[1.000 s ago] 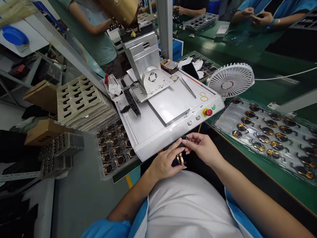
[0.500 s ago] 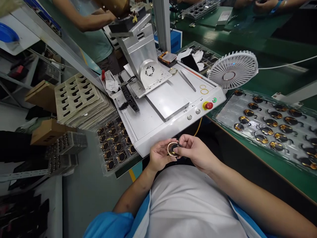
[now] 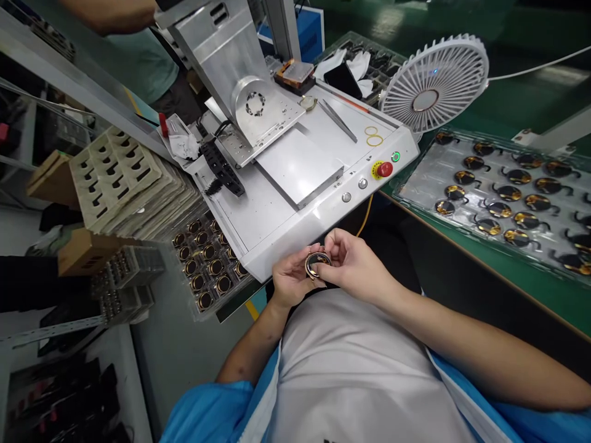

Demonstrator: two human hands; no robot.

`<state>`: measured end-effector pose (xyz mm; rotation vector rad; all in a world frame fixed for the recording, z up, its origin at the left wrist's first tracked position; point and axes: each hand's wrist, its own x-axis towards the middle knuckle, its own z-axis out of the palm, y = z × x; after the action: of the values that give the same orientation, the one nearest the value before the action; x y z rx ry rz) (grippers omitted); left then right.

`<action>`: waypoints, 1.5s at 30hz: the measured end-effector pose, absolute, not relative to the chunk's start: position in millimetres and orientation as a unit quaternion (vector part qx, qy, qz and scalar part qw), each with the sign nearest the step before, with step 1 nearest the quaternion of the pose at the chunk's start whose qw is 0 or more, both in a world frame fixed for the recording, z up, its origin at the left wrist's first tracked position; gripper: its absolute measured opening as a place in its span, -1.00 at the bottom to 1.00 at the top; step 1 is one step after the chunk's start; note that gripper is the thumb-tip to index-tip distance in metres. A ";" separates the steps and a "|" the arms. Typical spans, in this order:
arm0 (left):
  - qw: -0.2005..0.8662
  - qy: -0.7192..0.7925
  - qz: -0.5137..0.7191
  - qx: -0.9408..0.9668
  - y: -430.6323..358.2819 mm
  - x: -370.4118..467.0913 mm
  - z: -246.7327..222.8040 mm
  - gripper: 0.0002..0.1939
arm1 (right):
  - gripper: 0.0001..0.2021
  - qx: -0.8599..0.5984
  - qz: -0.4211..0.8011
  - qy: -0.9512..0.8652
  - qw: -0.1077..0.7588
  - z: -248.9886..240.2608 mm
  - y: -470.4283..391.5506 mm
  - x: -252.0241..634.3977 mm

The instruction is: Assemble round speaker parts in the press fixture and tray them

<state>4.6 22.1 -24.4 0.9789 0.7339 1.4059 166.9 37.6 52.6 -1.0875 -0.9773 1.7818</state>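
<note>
Close in front of my body, both hands meet at a round watch case [image 3: 312,268] with a shiny gold-coloured rim and a dark inside. My left hand [image 3: 290,278] grips the case by its edge, fingers behind and thumb below. From the other side my right hand [image 3: 353,266] closes on it, its thumb pressed over the open face. A dark part with a bit of gold colour shows inside the rim under that thumb; how far it sits in the case I cannot tell. The right fingertips are partly hidden behind the case.
Ahead stands a white machine [image 3: 272,252] with a metal fixture [image 3: 253,104], red stop button [image 3: 385,169] and tweezers [image 3: 339,120]. A fan [image 3: 434,86] and a tray of dark round parts [image 3: 415,178] are right. Left are a case tray [image 3: 203,252] and stacked trays [image 3: 111,178].
My view has shifted, so the machine appears lower-left and nearer. The dark part, earlier angled across the case, now lies more within its rim, with my right thumb over it.
</note>
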 end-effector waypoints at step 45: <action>0.418 0.447 0.567 0.551 24.5 6.7 2.4 -0.29 | -0.52 -0.510 0.536 -0.454 0.498 64.6 140.6 208.6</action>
<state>6.7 24.5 2.4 1.3835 1.1215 1.4236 208.6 140.6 64.6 -1.2336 -1.0987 1.2965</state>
